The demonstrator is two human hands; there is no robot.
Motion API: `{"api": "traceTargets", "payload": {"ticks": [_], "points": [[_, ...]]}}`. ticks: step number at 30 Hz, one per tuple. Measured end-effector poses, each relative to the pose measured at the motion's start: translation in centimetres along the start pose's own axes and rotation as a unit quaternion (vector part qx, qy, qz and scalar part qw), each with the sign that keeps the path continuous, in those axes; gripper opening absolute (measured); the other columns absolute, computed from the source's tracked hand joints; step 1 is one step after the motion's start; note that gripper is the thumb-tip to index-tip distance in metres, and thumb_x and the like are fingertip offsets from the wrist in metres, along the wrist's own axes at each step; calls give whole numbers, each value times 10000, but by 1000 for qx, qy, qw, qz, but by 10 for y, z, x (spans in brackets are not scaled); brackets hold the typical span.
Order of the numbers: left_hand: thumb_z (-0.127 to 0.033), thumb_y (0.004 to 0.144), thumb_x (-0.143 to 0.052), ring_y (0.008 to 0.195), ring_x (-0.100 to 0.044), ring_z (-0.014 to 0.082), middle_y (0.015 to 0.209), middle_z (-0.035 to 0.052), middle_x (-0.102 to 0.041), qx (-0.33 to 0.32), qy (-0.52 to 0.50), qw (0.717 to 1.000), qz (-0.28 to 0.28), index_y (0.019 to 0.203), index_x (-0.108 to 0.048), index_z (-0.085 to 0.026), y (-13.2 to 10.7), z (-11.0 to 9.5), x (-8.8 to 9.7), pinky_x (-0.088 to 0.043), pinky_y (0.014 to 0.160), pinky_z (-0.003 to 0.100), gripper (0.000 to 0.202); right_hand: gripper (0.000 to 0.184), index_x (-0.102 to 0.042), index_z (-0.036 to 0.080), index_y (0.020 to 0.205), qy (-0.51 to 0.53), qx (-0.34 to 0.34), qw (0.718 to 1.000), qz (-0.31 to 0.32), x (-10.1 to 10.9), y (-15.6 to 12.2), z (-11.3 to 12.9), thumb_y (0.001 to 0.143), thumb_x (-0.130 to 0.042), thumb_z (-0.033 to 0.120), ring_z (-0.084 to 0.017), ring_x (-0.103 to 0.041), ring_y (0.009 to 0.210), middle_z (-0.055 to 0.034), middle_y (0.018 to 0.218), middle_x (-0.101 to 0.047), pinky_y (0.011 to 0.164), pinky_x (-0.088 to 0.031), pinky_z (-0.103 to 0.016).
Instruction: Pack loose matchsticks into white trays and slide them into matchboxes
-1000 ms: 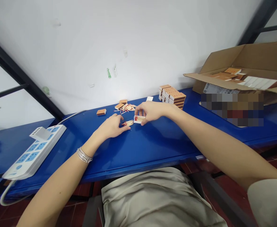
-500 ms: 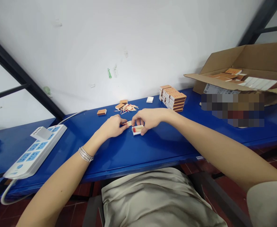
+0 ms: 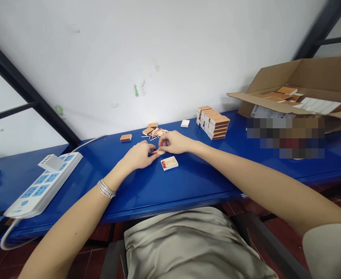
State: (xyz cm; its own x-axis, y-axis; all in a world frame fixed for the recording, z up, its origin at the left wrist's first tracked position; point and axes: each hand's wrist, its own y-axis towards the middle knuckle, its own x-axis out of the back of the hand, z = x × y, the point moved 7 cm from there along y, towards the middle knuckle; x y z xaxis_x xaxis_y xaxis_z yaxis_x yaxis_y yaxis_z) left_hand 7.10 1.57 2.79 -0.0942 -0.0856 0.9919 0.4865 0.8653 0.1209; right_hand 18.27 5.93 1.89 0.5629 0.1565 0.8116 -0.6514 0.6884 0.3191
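From your head camera, your two hands come close together over the blue table [image 3: 193,182], one small bunch of matches [image 3: 159,152] between them. Your left hand [image 3: 142,154] is curled, thumb and fingers around the left end of the bunch; your right hand [image 3: 174,142] is bent down at the other end, fingertips close together. You cannot tell from here whether either one is clamped on the matches, and the sticks there overlap too much to be counted. One white tray [image 3: 169,163] lies on the table just in front of your right hand, apart from both hands, with several matches inside, their red heads toward its left end. Beyond your hands is one loose heap of matches [image 3: 156,134], again too tangled to number. Three brown matchboxes lie on that side: two by the back of the heap, and one single matchbox [image 3: 126,138] off to its left. One small white box [image 3: 185,123] sits to the right of the heap, and farther right stands one stack of matchboxes [image 3: 213,121], its full count partly hidden. At far right, one open carton [image 3: 307,73] holds more boxes. At far left, one power strip [image 3: 50,184] carries one white plug [image 3: 52,163].
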Motion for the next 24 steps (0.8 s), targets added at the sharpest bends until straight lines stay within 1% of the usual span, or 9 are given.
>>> {"api": "traceTargets", "payload": {"ticks": [4, 6, 11, 17, 20, 24], "points": [[-502, 893, -486, 686, -597, 207, 770, 66, -673, 25, -14, 999, 25, 1008, -690, -192, 0, 3, -2, -400, 629, 304, 389, 135, -725, 150, 824, 4, -1, 1000, 15, -2, 1, -4, 770, -653, 251, -117, -584, 663, -24, 759, -702, 638, -405, -230], [-496, 892, -486, 673, -595, 203, 766, 62, -679, 25, -18, 999, 29, 1004, -684, -189, 0, 2, -2, -392, 616, 301, 382, 130, -722, 143, 825, 3, -1, 1000, 19, -2, 0, -4, 770, -642, 229, -119, -579, 666, -30, 762, -701, 644, -406, -232], [-473, 896, -482, 739, -608, 213, 827, 79, -692, -3, -18, 1000, 16, 994, -679, -172, 0, 0, 0, -407, 653, 307, 373, 124, -706, 136, 842, 19, -6, 999, 41, -6, -1, 1, 776, -631, 209, -119, -574, 675, -37, 797, -700, 646, -409, -231], [-474, 900, -482, 762, -614, 221, 817, 74, -693, -4, -29, 999, 17, 1022, -678, -180, 0, 1, -1, -419, 668, 313, 374, 100, -686, 134, 825, 14, -22, 999, 46, -4, -2, 3, 762, -609, 145, -116, -559, 660, -30, 761, -682, 630, -401, -227], [-468, 894, -489, 783, -615, 227, 835, 76, -692, -3, -28, 1000, 14, 1024, -679, -182, 0, 2, -1, -426, 679, 319, 367, 92, -680, 134, 829, 21, -30, 998, 46, -3, -3, 1, 771, -613, 160, -115, -559, 659, -28, 763, -680, 622, -402, -223], [-457, 893, -492, 794, -618, 228, 843, 77, -694, -1, -26, 1000, 13, 1030, -681, -184, 0, 1, -1, -433, 687, 319, 359, 93, -679, 132, 836, 20, -23, 998, 47, -8, -2, 0, 780, -616, 170, -116, -565, 656, -32, 763, -683, 618, -401, -222]]}}
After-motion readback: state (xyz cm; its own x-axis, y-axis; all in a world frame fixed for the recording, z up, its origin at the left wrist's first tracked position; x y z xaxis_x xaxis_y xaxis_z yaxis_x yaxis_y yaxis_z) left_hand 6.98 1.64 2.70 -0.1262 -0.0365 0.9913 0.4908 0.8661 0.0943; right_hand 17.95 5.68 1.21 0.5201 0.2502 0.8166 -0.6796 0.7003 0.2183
